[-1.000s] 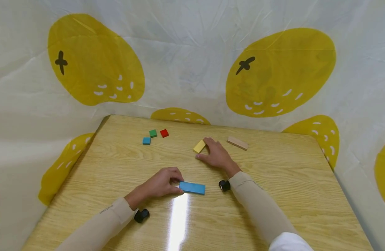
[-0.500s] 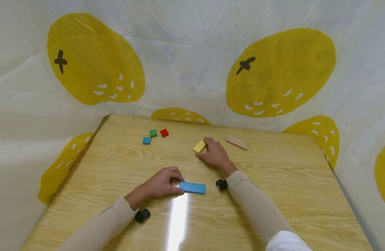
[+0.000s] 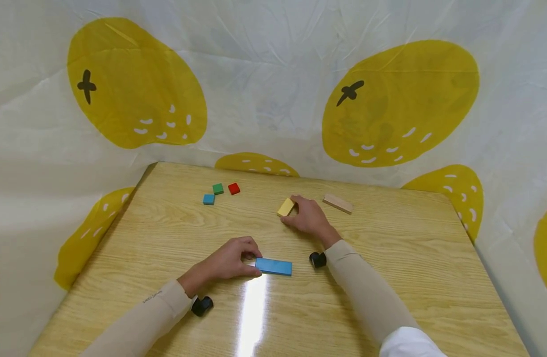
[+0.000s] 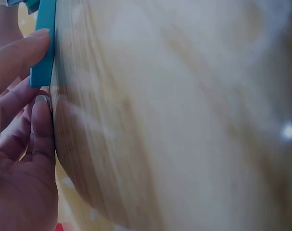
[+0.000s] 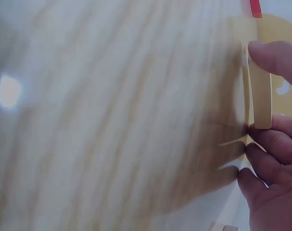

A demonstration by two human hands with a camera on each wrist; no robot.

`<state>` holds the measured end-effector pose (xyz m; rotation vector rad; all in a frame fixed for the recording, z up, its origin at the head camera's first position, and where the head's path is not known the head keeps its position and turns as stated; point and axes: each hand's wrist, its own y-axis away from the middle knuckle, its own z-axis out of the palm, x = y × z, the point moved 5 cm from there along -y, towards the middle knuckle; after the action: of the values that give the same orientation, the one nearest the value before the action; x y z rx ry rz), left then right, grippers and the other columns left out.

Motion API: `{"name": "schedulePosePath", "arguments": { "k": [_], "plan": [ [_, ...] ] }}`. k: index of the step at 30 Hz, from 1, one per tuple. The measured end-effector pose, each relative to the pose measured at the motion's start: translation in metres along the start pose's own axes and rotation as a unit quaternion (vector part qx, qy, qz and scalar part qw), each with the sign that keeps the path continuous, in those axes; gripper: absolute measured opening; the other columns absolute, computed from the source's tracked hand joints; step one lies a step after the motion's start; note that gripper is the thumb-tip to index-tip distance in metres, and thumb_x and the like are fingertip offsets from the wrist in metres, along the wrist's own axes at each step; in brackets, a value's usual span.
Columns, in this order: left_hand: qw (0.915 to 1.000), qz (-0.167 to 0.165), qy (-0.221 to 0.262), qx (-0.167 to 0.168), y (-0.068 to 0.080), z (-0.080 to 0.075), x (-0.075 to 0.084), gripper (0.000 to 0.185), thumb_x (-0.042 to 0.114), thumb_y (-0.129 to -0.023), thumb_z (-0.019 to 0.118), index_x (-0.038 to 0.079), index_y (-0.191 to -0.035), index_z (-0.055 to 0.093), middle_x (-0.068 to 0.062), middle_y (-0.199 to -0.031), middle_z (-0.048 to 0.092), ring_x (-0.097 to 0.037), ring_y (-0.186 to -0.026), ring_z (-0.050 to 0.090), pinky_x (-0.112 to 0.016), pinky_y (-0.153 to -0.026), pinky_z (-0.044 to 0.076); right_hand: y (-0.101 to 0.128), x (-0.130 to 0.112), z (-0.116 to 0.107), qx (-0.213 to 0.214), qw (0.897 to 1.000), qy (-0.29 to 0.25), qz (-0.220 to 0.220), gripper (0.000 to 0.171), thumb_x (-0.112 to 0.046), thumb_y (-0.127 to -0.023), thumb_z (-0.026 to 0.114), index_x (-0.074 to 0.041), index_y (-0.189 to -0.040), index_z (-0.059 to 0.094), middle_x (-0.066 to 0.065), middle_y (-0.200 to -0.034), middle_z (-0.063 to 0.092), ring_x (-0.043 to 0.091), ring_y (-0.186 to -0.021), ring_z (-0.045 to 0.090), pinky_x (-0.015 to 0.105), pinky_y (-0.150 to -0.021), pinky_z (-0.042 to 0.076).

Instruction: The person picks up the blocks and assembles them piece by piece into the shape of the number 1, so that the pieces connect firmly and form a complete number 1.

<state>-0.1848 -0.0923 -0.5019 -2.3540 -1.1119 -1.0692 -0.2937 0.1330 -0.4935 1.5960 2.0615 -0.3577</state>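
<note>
My left hand (image 3: 231, 259) pinches the left end of a long flat blue block (image 3: 275, 267) between thumb and fingers on the wooden table. In the left wrist view the thumb presses along one side of this blue block (image 4: 44, 53), close against the tabletop. Farther back, my right hand (image 3: 308, 218) holds a yellow block (image 3: 286, 207), its thumb at the near end and fingers at the far end. The right wrist view shows the yellow block (image 5: 261, 98) between thumb and index finger, with the other fingertips right at the table surface.
Toward the back left lie a small blue block (image 3: 208, 199), a green block (image 3: 217, 189) and a red block (image 3: 234, 189). A plain wooden block (image 3: 338, 204) rests right of my right hand. Lemon-patterned cloth (image 3: 264, 89) hangs behind the wooden table (image 3: 389, 238).
My right hand and the yellow block have shifted slightly to the right over the last half second. The left hand and the long blue block stay in place.
</note>
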Motion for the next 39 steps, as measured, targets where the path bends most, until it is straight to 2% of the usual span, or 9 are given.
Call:
{"name": "schedulePosePath", "arguments": {
  "k": [5,8,18,23,32,39],
  "plan": [
    [1.0000,-0.008,0.006,-0.001,0.000,0.000,0.001,0.029,0.033,-0.086,0.087,0.018,-0.110,0.079,0.009,-0.107,0.066,-0.007,-0.096,0.060,-0.021,-0.087,0.053,0.000,0.001,-0.005,0.003,1.000,-0.010,-0.008,0.081,-0.043,-0.088,0.080,-0.006,-0.154,0.050,0.018,-0.139,0.065,0.034,-0.119,0.063,0.048,-0.104,0.051],
    [0.9997,-0.019,0.014,-0.001,0.000,-0.001,0.000,0.031,0.033,-0.085,0.088,0.019,-0.110,0.078,0.010,-0.108,0.067,-0.007,-0.097,0.061,-0.021,-0.089,0.053,0.000,0.000,-0.007,0.004,1.000,-0.018,-0.014,0.080,-0.041,-0.087,0.081,-0.005,-0.152,0.051,0.016,-0.136,0.067,0.032,-0.115,0.063,0.047,-0.103,0.051],
    [0.9987,-0.036,0.035,-0.001,0.000,-0.001,-0.002,0.037,0.034,-0.083,0.090,0.018,-0.114,0.077,0.009,-0.109,0.068,-0.006,-0.098,0.060,-0.021,-0.088,0.052,0.004,-0.007,-0.015,-0.004,0.999,-0.037,-0.014,0.080,-0.037,-0.087,0.084,-0.004,-0.152,0.051,0.018,-0.149,0.059,0.036,-0.134,0.057,0.052,-0.114,0.046],
    [0.9986,-0.037,0.038,0.000,0.000,-0.001,-0.003,0.038,0.035,-0.083,0.090,0.018,-0.114,0.077,0.009,-0.110,0.068,-0.006,-0.098,0.061,-0.021,-0.088,0.051,0.006,-0.008,-0.015,-0.010,0.999,-0.047,-0.016,0.082,-0.037,-0.086,0.085,-0.004,-0.153,0.050,0.018,-0.151,0.058,0.037,-0.139,0.054,0.053,-0.115,0.045],
    [0.9988,-0.035,0.034,0.000,0.000,-0.001,-0.003,0.037,0.033,-0.082,0.091,0.019,-0.113,0.078,0.008,-0.109,0.068,-0.006,-0.096,0.060,-0.021,-0.085,0.051,0.007,-0.009,-0.015,-0.014,0.997,-0.067,-0.026,0.083,-0.035,-0.084,0.087,-0.005,-0.153,0.052,0.017,-0.153,0.057,0.036,-0.144,0.051,0.053,-0.116,0.044],
    [0.9990,-0.028,0.036,0.003,0.000,-0.002,-0.002,0.035,0.032,-0.082,0.090,0.019,-0.112,0.078,0.008,-0.109,0.068,-0.007,-0.096,0.060,-0.021,-0.086,0.051,0.011,-0.012,-0.017,-0.014,0.997,-0.065,-0.045,0.075,-0.033,-0.083,0.088,-0.005,-0.147,0.059,0.016,-0.148,0.062,0.036,-0.141,0.054,0.053,-0.116,0.045]
  ]
}}
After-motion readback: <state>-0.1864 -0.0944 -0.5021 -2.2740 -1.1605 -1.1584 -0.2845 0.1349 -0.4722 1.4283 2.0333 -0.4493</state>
